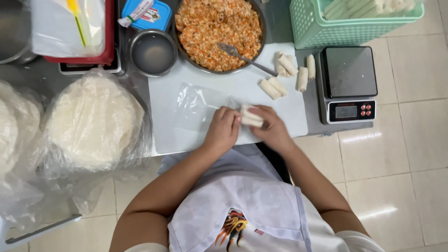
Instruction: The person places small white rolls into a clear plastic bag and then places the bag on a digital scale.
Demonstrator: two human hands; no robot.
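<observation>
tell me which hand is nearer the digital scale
Right. The right hand sits on the roll, just left of the scale; the left hand lies farther left, beyond the roll.

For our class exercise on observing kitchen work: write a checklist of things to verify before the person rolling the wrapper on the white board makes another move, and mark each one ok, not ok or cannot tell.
1. Both hands on the roll: left hand and right hand grip the half-rolled wrapper: ok.
2. Filling fully enclosed: hidden by fingers: cannot tell.
3. Unrolled sheet lies flat on the white board: ok.
4. Finished rolls lie apart from the working spot: ok.
5. Filling bowl with fork stands beside the board: ok.
6. Scale platform bare: ok.
</observation>
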